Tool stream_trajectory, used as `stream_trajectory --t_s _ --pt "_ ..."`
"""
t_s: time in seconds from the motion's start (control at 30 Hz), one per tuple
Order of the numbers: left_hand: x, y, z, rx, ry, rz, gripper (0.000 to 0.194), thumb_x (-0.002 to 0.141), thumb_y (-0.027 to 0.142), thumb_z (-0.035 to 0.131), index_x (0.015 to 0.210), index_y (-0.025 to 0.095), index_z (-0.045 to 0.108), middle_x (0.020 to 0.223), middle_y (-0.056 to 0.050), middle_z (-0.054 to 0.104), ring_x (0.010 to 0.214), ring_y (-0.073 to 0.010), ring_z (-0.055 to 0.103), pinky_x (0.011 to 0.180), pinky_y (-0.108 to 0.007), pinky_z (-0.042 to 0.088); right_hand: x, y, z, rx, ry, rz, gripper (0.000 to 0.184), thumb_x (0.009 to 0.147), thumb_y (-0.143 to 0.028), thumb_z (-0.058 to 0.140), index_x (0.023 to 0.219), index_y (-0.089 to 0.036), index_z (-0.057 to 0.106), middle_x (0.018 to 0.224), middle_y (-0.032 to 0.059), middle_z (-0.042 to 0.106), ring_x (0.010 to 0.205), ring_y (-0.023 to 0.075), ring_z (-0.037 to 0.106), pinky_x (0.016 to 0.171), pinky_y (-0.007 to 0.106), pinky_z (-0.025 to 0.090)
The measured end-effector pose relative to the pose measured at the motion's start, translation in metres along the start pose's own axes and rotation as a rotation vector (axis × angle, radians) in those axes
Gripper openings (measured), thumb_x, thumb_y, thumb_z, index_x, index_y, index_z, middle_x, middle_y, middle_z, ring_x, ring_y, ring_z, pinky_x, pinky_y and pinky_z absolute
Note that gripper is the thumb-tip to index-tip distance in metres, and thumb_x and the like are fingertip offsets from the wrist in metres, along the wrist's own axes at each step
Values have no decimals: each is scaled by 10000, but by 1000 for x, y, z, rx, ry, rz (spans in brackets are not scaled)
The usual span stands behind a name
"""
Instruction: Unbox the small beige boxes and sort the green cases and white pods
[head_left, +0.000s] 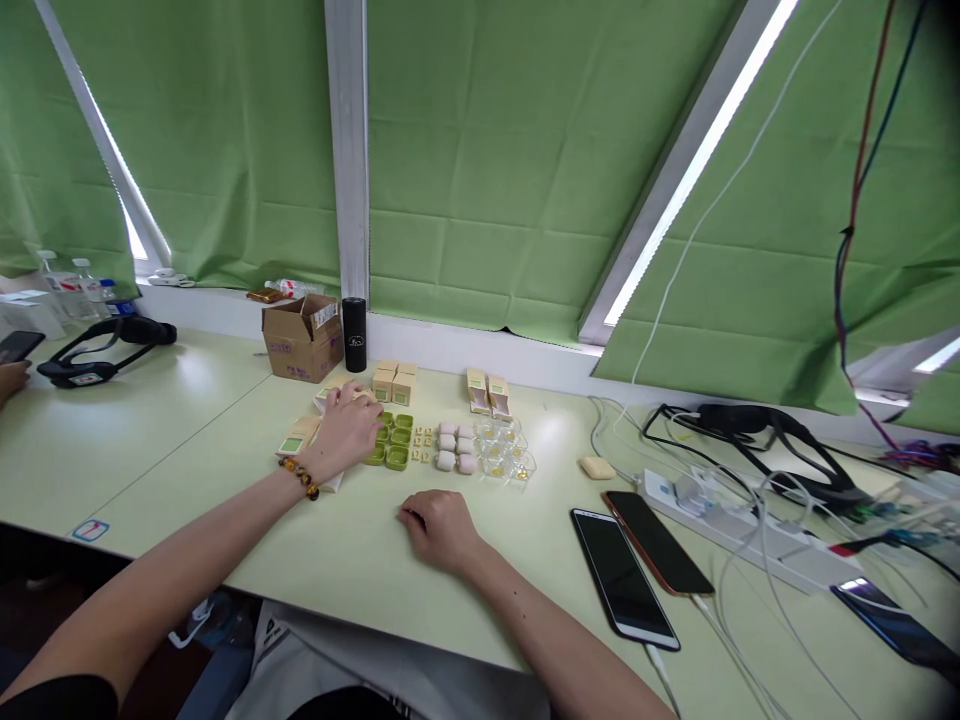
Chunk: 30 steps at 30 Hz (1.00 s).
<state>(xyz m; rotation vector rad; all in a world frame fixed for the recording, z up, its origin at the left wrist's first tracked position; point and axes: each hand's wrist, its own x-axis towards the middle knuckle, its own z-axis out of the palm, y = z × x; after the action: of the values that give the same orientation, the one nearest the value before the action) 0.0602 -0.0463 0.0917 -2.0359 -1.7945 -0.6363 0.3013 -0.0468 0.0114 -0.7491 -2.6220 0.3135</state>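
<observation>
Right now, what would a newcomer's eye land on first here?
Likely the green blinds across the top, behind the table. Next, the neat rows mid-table: green cups, then pale pink pieces and clear cups to their right. The left hand is over boxes left of the green cups.

no words can be read for sure. the cardboard box point(304, 365) has purple marks and a white label point(325, 316) with tiny print. the black tumbler point(355, 312) has a small white sign point(355, 337). a blue-edged sticker point(91, 530) on the tabletop point(150, 400) has a red mark. small paper boxes point(405, 378) have green labels too tiny to read.
</observation>
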Motion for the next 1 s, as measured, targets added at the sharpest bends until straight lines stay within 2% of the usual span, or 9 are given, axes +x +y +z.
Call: stream_trajectory --t_s 0.1,0.23,0.37,0.5,0.63,0.77,1.0 --pt "30 -9 7 -25 25 -23 180 944 253 543 997 218 711 1045 -131 749 1269 -385 418 979 -553 310 0 0 0 -2 -8 4 183 954 -213 575 886 -238 743 872 10 798 784 164 700 668 272 368" --pt "62 -21 27 -54 -26 -19 238 925 225 546 1103 186 698 1110 -166 724 1283 -397 378 991 -550 311 -1 2 2 -4 2 -2 167 951 -214 583 894 -242 738 871 -4 796 784 161 705 668 274 372" --pt "83 -27 51 22 -99 0 312 908 179 540 1198 161 652 1208 -202 653 1330 -399 326 1032 -559 285 -1 1 1 -1 8 -8 166 947 -213 579 895 -239 735 877 0 798 782 164 709 661 273 375" --pt "95 -29 71 33 -132 -5 372 845 162 599 1215 140 626 1310 -236 566 1340 -412 311 1054 -570 278 -1 1 0 -1 -7 -5 165 945 -214 586 904 -238 744 889 11 802 794 171 713 669 275 385" --pt "104 -30 86 40 -156 -1 364 800 103 600 1161 127 635 1321 -245 532 1346 -411 315 1068 -576 273 0 0 -1 4 -11 1 177 949 -215 580 925 -239 754 905 22 804 805 176 709 685 270 391" --pt "110 -30 95 49 -175 26 303 755 48 577 1035 131 660 1304 -234 558 1339 -387 324 1063 -550 287 0 -1 -3 -1 -21 7 179 945 -213 579 921 -236 755 896 28 804 788 177 702 678 270 383" --pt "114 -28 100 16 -185 51 372 724 64 609 1088 140 635 1126 -200 665 1318 -371 366 1039 -519 305 0 0 -1 -2 -5 -3 171 938 -207 587 910 -237 753 887 16 804 789 172 707 677 268 382"
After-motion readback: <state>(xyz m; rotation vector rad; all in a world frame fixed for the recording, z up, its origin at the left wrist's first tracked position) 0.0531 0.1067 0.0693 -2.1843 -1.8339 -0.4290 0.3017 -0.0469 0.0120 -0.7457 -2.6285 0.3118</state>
